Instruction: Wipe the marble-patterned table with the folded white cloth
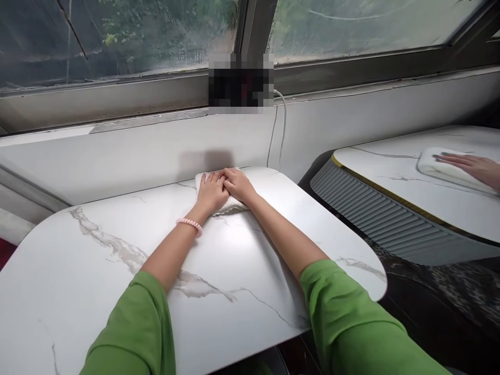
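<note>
Both hands of the person are placed at the centre of the frame, a little above the middle height, on a folded white cloth (231, 207). The left hand (213, 192) lies flat on it, palm down, with the fingers extended and slightly separated. The right hand (239, 186) is also palm down and not closed; its fingers point to the left and touch the left hand, partly overlapping it. How much of the cloth lies beneath the palms I cannot tell, because the hands cover it.

The cloth rests on the white tabletop (97, 276), near its far edge, just beside the pale wall (156, 156). This tabletop has rounded corners and brown-grey veins, and it fills the lower left and the centre of the frame. A pink beaded bracelet (190, 225) is around the left wrist. Green sleeves (128, 333) cover the upper arms at the bottom of the frame.

On the right side of the frame, the hand of another person (469, 165) lies upon a second white cloth (432, 165), on another marbled surface (383, 161) with a golden edge. At the upper centre, a pixelated block (241, 86) stands before the window frame, and a white cable (285, 130) hangs beside it.
</note>
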Tool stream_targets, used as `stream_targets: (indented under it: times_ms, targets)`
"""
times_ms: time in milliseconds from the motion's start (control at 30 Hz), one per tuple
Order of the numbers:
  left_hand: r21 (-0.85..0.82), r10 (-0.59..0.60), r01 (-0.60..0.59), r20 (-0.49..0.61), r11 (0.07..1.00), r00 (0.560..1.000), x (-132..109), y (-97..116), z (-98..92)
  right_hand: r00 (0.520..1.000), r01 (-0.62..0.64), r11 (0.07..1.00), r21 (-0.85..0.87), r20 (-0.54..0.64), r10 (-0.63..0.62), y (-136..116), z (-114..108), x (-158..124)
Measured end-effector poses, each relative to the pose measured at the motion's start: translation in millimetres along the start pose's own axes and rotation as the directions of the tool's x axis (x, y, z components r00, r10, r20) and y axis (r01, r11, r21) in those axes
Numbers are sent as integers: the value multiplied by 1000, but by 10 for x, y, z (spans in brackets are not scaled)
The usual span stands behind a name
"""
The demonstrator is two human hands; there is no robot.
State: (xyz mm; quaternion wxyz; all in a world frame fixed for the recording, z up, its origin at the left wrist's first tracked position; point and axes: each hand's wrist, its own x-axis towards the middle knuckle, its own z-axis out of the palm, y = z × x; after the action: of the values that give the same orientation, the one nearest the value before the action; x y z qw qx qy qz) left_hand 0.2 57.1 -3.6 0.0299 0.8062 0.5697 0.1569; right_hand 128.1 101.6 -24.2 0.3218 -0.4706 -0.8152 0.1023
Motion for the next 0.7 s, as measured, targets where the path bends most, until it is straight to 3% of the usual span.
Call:
stream_targets:
  times_ms: [200,367,500,700]
  targets:
    - [-6,-3,2,-20,1000,1000,232,-134,40,1000,-13,1000,15,-24,14,86,81,219]
    - [20,-13,13,-9,1000,1000,194,-119,57,998,2,1000,16,-60,-1,59,88,151]
    - [37,-32,32,-1,999,999,-58,-15,35,999,24,1000,16,-32,-24,-84,23,-62]
    - [58,-35,34,19,998,999,-757,264,-58,994,102,994,27,24,-103,-480,-170,-689]
